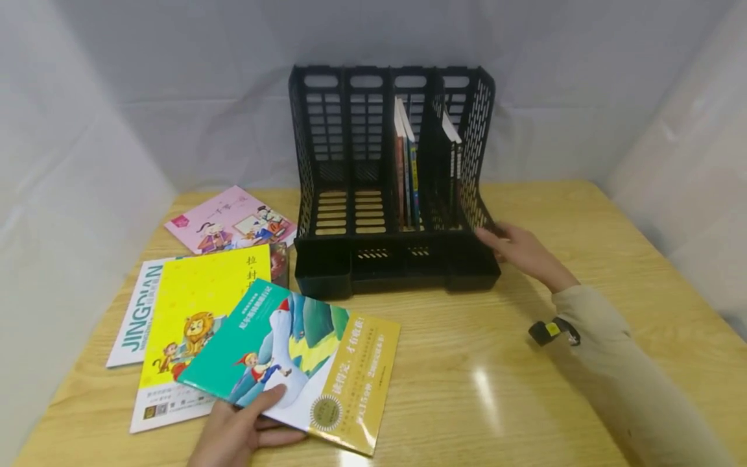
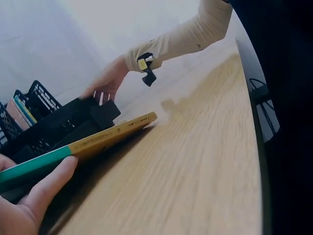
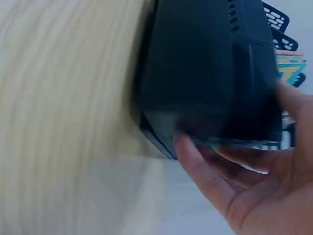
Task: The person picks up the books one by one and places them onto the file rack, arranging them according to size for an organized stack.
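1 green-and-gold bk, lower ctr of frame, is held betw. thumb & fingers of L hand, partly hiding a yellow bk lower L, while R hand grips R front corner of a black rack, upper ctr, w/ upright bks inside, on table.

White book: "JINGDIAN" (teal capitals); yellow book: "拉·封"; green-and-gold book: "15分钟".
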`<state>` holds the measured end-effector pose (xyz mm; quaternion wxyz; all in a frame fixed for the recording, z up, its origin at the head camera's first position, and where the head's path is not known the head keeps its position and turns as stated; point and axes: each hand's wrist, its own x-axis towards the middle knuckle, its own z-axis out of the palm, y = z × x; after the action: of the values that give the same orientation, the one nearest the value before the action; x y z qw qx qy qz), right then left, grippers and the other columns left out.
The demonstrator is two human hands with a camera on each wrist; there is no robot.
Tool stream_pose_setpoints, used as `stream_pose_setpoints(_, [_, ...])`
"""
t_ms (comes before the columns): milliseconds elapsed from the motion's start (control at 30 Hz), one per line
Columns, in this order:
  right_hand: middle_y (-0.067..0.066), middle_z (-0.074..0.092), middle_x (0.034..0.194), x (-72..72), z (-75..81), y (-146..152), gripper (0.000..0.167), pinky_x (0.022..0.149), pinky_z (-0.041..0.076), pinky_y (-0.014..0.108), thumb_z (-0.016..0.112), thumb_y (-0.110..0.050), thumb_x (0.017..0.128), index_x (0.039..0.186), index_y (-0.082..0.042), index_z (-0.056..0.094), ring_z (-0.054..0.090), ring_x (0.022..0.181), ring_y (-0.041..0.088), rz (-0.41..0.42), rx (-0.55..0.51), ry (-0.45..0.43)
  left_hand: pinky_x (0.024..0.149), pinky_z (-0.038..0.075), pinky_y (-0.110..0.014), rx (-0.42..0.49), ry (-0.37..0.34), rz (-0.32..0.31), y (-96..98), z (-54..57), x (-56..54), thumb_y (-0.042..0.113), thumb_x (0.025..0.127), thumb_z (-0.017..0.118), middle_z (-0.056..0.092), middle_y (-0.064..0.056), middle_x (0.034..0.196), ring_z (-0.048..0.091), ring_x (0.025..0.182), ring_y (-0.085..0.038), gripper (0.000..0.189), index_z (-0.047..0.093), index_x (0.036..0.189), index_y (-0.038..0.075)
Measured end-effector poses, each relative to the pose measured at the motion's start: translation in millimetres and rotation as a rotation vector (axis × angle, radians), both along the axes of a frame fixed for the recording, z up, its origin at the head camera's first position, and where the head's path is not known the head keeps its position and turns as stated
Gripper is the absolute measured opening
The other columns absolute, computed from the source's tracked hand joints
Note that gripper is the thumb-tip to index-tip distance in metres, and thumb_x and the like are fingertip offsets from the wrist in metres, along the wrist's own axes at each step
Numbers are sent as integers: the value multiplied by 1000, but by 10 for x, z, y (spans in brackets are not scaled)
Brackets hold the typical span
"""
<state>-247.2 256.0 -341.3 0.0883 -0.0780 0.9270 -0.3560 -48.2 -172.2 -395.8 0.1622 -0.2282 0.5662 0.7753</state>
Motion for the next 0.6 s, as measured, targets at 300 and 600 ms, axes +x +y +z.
stream_pose_setpoints(300, [11, 63, 58, 73, -193, -107, 34, 53, 53, 34, 46, -13, 98, 115, 16, 51, 60, 44, 17, 31, 223, -4, 77, 53, -51, -73, 48, 26, -51, 171, -8, 10, 96, 52, 59, -16, 129, 67, 94, -41, 57, 30, 147, 21])
stream_pose_setpoints(600, [17, 59, 73, 112, -235, -110, 27, 61, 51, 39, 36, -11, 99, 95, 10, 52, 60, 57, 23, 7, 251, -16, 63, 54, -49, -145, 545, -9, -314, 522, -141, 1, 96, 55, 63, 1, 121, 69, 94, -24, 57, 31, 147, 13])
